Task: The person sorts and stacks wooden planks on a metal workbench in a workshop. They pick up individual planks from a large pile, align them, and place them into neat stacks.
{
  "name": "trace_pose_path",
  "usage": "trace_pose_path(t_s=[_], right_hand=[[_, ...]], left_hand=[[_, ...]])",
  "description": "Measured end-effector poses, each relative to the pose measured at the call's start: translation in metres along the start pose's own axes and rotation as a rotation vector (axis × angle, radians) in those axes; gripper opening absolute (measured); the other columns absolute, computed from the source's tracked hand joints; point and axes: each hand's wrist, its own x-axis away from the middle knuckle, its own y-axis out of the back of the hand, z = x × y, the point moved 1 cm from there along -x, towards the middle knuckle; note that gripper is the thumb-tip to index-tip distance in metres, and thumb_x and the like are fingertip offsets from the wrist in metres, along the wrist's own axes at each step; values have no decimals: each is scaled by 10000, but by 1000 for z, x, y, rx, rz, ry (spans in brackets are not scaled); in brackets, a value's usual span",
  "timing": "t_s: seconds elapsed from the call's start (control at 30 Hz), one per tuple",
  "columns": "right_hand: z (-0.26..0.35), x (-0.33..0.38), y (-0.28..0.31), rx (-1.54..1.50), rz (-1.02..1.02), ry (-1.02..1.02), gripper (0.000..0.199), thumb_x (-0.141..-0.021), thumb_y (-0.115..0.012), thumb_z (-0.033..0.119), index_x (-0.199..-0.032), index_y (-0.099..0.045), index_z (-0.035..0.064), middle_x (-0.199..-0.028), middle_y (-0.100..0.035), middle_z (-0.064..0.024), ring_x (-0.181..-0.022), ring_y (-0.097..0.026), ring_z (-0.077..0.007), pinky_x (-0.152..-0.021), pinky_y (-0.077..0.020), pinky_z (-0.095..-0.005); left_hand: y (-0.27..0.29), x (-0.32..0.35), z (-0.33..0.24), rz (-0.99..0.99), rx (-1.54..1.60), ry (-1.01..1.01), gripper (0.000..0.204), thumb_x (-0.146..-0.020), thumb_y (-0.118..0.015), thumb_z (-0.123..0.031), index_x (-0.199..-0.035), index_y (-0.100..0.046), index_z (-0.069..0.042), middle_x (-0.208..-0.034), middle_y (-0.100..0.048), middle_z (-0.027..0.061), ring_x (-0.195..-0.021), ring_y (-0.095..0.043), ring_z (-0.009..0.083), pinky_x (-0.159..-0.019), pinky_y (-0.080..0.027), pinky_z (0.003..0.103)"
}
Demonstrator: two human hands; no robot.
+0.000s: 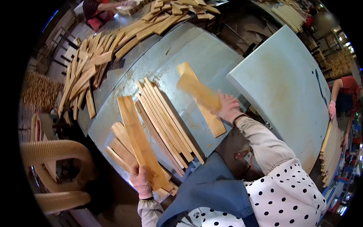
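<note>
My left hand [140,182], in a pink glove, is closed on the near end of a long wooden board [137,138]. That board slants away from me above several shorter wooden pieces [120,149] at the left edge of the table. In my right hand [229,108], also gloved, is the end of a wooden slat [198,90], smeared by motion. Beneath that slat another board [211,120] lies flat on the table. Between my hands, a row of several narrow wooden strips [164,123] stands on edge, side by side.
The grey-blue table [181,49] carries sawdust. A big heap of loose slats [90,62] lies on its far left side. A pale raised panel [280,87] stands at right. Ribbed hoses [56,153] run at lower left. Co-workers are at far left [99,15] and right [346,92].
</note>
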Motion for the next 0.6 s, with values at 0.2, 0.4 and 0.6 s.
trace_pose_path(t_s=[0.2,0.4,0.6], right_hand=[[92,-35,-21,-226,124,-409,1163,-828,-709,687,-1689,-207,88,-1636,-362,-254,-1437,-471,-373,-1162,-410,-491],[112,-38,-13,-264,-131,-182,1048,-894,-682,635,-1689,-232,121,-1710,-249,-249,-1562,-278,-400,-1276,-237,-457],[196,52,28,-1570,360,117,1066,-982,-716,527,-1678,-131,-28,-1705,-277,-283,-1582,-272,-357,-1273,-256,-403]], left_hand=[[6,-19,-2,-31,-257,-106,290,-987,-685,-126,-1229,-695,33,-984,-722,47,-856,-650,115,-767,-533,265],[3,-23,-34,13,-1110,-785,349,-866,-715,-40,-1213,-685,-22,-956,-725,147,-800,-718,327,-708,-592,427],[-42,-31,-40,200,-1196,-1015,357,-820,-716,-58,-1169,-643,-82,-937,-689,143,-789,-694,360,-644,-575,480]])
